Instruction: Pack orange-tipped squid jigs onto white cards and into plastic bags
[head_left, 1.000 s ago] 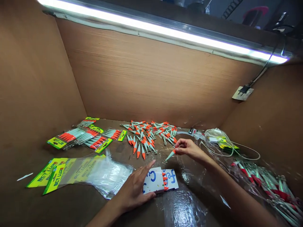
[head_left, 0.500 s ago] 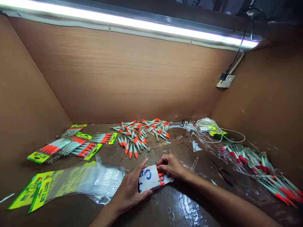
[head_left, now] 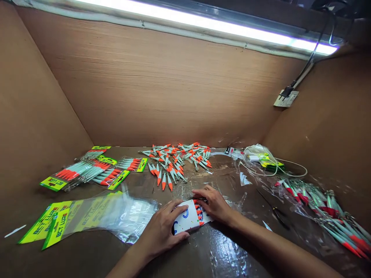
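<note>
My left hand (head_left: pixel 165 224) is closed around a white card sleeve (head_left: pixel 188 217) with blue handwriting, thumb along its near edge and fingers over the top. Orange tips of several fishing lures (head_left: pixel 199 213) stick out side by side from the sleeve's right end, over a white flap. At that end my right hand (head_left: pixel 213 204) has its bent fingers on the lures; its fingertips are partly hidden. Beyond the hands lies a loose pile of orange and pale lures (head_left: pixel 171 164).
Printed plastic bags (head_left: pixel 87 220) lie fanned out at left, with packed lures (head_left: pixel 87 170) behind them. Pliers (head_left: pixel 278 214) and a heap of red-tipped lures (head_left: pixel 330 214) are at right. A white cord (head_left: pixel 290 173) loops near green packets (head_left: pixel 269 161). Wooden walls surround the table.
The view has shifted slightly, so the scene sits further right. My right fingers have loosened from a tight pinch and spread over the lures, and more orange tips show.
</note>
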`<action>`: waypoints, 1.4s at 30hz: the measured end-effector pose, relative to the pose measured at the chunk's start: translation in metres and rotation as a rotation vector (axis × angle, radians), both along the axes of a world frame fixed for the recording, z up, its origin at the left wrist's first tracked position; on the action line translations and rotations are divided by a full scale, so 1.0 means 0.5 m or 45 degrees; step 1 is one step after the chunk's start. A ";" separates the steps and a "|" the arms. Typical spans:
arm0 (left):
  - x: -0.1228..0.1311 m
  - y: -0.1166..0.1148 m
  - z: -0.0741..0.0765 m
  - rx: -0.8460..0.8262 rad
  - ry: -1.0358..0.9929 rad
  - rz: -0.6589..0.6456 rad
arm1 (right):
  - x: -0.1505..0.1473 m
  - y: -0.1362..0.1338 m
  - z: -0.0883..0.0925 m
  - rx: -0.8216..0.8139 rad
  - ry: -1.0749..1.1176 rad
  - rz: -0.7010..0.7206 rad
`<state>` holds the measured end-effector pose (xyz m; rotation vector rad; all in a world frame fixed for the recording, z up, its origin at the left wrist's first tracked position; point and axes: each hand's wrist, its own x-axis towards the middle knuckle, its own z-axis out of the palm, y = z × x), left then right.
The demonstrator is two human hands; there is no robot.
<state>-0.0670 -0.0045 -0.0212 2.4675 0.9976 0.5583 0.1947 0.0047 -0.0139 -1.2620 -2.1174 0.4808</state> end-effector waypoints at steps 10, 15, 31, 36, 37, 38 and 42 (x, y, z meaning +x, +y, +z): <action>-0.158 0.069 0.123 0.119 -0.099 0.438 | -0.074 -0.139 0.055 -0.056 -0.313 0.275; -0.395 0.124 0.137 -0.009 0.284 0.792 | -0.063 -0.148 0.046 -0.067 -0.235 0.264; -0.412 0.123 0.133 0.128 0.104 0.691 | 0.071 -0.186 -0.055 0.193 -0.250 0.416; -0.326 0.148 0.153 0.034 -0.174 0.658 | 0.115 -0.216 -0.096 0.335 -0.284 -0.048; -0.309 0.155 0.157 0.018 -0.212 0.663 | 0.116 -0.220 -0.103 0.338 -0.314 -0.162; -0.293 0.160 0.162 -0.006 -0.253 0.666 | 0.118 -0.222 -0.108 0.329 -0.346 -0.260; -0.230 0.154 0.172 -0.231 -0.363 0.593 | 0.146 -0.218 -0.105 0.115 -0.421 -0.514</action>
